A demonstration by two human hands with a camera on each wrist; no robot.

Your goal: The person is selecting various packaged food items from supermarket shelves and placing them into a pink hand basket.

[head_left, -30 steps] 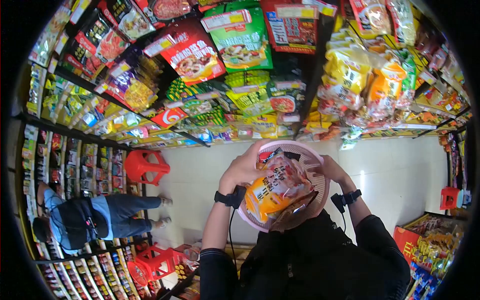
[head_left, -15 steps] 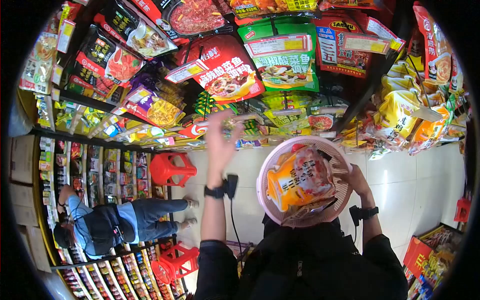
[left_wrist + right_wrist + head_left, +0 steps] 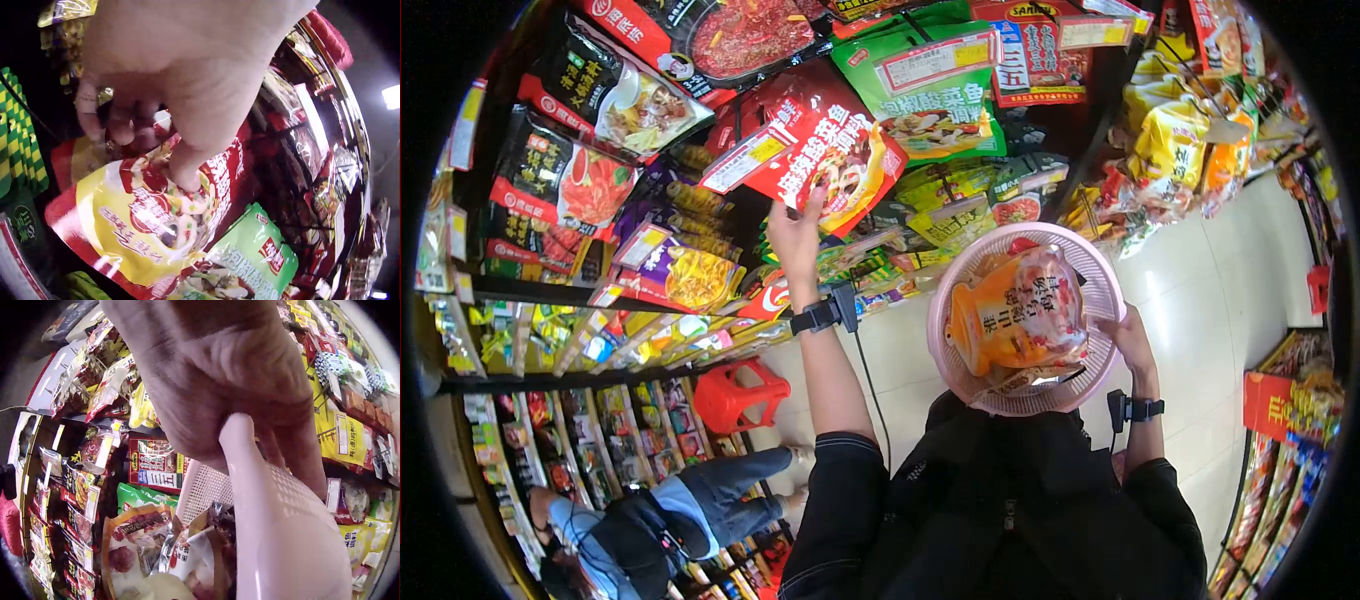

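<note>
Red "酸菜鱼" packet (image 3: 845,165) pinched by left hand (image 3: 795,235); right hand (image 3: 1129,340) grips pink basket (image 3: 1097,275).

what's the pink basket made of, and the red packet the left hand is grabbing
The pink basket looks like moulded plastic, matte, with a fine perforated mesh wall and a smooth solid rim. The red packet seems to be thin plastic film, glossy and printed; it creases and catches light where the left hand pinches it.

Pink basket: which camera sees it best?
Head view: the whole pink basket, right hand holding its rim. Right wrist view shows only rim and mesh; left wrist view shows none, just the left hand pinching a red packet.
</note>
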